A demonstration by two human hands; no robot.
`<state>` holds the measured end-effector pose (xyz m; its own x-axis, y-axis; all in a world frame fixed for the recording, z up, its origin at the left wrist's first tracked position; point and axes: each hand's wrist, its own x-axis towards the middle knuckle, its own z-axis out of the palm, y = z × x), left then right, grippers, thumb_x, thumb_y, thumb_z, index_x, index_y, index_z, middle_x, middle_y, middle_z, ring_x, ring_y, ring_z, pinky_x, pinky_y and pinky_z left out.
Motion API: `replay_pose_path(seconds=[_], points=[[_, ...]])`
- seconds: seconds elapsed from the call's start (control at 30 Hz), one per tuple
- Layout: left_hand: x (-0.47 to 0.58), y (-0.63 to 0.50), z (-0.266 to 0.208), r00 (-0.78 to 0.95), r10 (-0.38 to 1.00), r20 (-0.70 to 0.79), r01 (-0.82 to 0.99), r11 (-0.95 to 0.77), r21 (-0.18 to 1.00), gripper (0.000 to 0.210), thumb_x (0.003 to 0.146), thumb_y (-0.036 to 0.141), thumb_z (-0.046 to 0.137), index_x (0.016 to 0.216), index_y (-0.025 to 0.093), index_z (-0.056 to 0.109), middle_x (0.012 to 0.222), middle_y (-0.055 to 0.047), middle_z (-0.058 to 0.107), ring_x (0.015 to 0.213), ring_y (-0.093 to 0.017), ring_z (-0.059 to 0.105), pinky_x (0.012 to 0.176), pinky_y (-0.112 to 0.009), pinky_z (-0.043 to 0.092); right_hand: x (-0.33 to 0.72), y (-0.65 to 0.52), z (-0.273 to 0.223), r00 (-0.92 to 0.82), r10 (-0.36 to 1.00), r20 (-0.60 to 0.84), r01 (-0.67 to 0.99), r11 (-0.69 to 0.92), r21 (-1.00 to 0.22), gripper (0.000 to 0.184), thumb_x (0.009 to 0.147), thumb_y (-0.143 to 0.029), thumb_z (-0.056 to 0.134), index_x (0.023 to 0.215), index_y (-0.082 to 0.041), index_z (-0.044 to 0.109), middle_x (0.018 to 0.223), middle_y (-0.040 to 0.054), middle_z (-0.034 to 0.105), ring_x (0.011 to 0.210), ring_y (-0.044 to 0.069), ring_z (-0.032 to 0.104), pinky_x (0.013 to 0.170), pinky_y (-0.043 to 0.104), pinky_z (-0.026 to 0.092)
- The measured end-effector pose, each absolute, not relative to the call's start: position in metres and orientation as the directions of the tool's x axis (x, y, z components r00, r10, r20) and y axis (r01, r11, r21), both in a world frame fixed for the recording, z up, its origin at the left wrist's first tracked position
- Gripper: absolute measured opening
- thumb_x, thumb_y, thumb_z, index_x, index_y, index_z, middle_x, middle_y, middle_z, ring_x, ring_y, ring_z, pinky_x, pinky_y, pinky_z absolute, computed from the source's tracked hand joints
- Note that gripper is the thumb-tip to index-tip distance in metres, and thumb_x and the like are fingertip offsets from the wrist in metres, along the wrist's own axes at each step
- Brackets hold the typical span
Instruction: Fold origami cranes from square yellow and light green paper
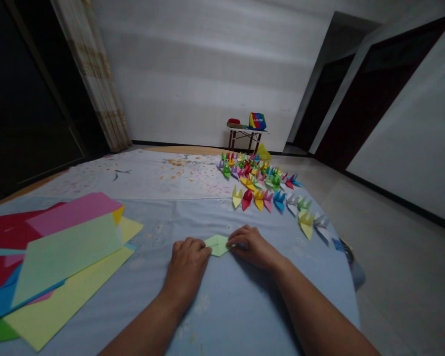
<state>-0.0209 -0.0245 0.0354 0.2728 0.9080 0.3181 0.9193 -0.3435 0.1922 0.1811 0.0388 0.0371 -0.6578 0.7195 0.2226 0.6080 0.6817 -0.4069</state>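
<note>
A small folded piece of light green paper [218, 245] lies at the middle of the cloth-covered table, between my two hands. My left hand [189, 254] pinches its left end, thumb along the near edge and fingers curled. At the right end my right hand [250, 244] grips the paper between thumb and fingertips. Faint crease lines run across the paper's face, and both of its ends are hidden under my fingers.
Sheets of coloured paper, a pale green one [66, 254] on top, are fanned out at the left. Several folded paper cranes [258, 199] stand in rows at the right. The light blue tablecloth [163, 306] covers the round table. A small stand [246, 131] is by the far wall.
</note>
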Motion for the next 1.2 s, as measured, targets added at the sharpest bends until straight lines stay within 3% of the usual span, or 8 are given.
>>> replay_pose_path(seconds=[0.2, 0.43, 0.87, 1.2], points=[[-0.02, -0.023, 0.035, 0.285, 0.903, 0.322, 0.9, -0.367, 0.234, 0.015, 0.083, 0.024, 0.05, 0.088, 0.024, 0.064, 0.091, -0.002, 0.062, 0.092, -0.019, 0.05, 0.081, -0.036, 0.031, 0.172, 0.035, 0.037, -0.651, 0.712, 0.264, 0.598, 0.695, -0.399, 0.021, 0.073, -0.038, 0.065, 0.093, -0.03, 0.066, 0.096, 0.0011, 0.064, 0.096, 0.019, 0.045, 0.081, 0.034, 0.029], [-0.025, -0.017, 0.028, 0.277, 0.901, 0.334, 0.873, -0.381, 0.304, 0.013, 0.082, 0.027, 0.053, 0.088, 0.024, 0.064, 0.09, -0.001, 0.061, 0.089, -0.019, 0.05, 0.082, -0.036, 0.03, 0.164, 0.038, 0.028, -0.641, 0.726, 0.248, 0.617, 0.68, -0.395, 0.02, 0.076, -0.043, 0.059, 0.087, -0.029, 0.069, 0.092, 0.0031, 0.063, 0.09, 0.018, 0.047, 0.078, 0.034, 0.029], [-0.026, -0.015, 0.025, 0.269, 0.909, 0.318, 0.849, -0.38, 0.368, 0.013, 0.081, 0.028, 0.052, 0.085, 0.025, 0.064, 0.088, -0.001, 0.062, 0.088, -0.018, 0.05, 0.083, -0.036, 0.028, 0.162, 0.039, 0.029, -0.65, 0.726, 0.227, 0.63, 0.681, -0.373, 0.019, 0.082, -0.041, 0.053, 0.084, -0.029, 0.068, 0.09, 0.0019, 0.064, 0.091, 0.018, 0.045, 0.078, 0.034, 0.027], [-0.025, -0.013, 0.025, 0.244, 0.915, 0.321, 0.852, -0.36, 0.379, 0.012, 0.08, 0.029, 0.054, 0.086, 0.025, 0.065, 0.089, -0.001, 0.062, 0.088, -0.018, 0.05, 0.082, -0.036, 0.028, 0.154, 0.036, 0.029, -0.637, 0.738, 0.223, 0.68, 0.675, -0.286, 0.019, 0.087, -0.032, 0.048, 0.081, -0.018, 0.06, 0.085, 0.0048, 0.06, 0.089, 0.018, 0.043, 0.076, 0.032, 0.027]])
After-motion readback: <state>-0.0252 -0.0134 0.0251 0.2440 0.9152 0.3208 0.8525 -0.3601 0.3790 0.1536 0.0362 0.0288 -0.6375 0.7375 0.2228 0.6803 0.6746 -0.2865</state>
